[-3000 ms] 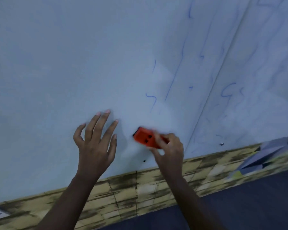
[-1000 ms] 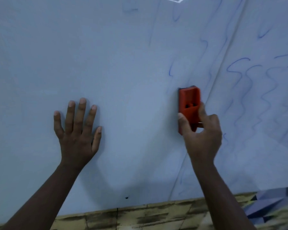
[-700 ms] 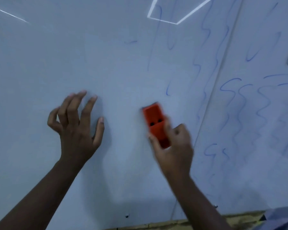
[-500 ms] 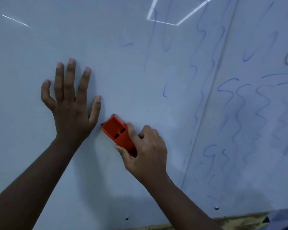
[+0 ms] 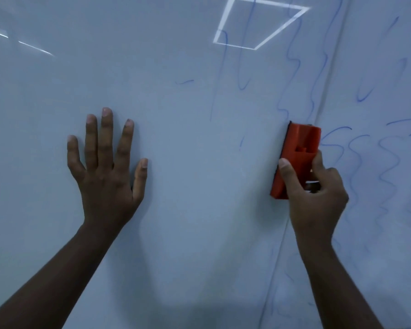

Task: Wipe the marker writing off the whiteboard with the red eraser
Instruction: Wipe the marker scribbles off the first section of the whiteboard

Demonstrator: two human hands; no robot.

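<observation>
Red plastic forms the eraser [image 5: 297, 157], a single oblong block standing nearly upright against the whiteboard [image 5: 176, 143], its top tipped slightly to the right. A thin dark pad edge shows along its left side where it meets the board, and a moulded recess with a small raised nub sits in its upper face. The right hand [image 5: 316, 198] grasps its lower half: the thumb lies along the left edge, and the curled fingers wrap the right side. The eraser sits just left of a vertical seam [image 5: 318, 119] that runs down the board, touching or nearly touching it at the upper right corner.

Blue marker writing [image 5: 387, 162] remains as several wavy vertical squiggles to the right of the seam, just beside the eraser. Fainter blue lines run above the eraser, and one short dash [image 5: 184, 81] lies further left, well apart from the rest. The board to the left of the eraser is mostly bare.

One left hand [image 5: 107, 172] lies flat on that bare stretch, well apart from the eraser, fingers straight and spread, thumb out to the right, holding nothing.

A bright four-sided reflection [image 5: 259, 24] shows near the top of the glossy surface, and two thin streaks of light [image 5: 33, 47] show at the upper left.
</observation>
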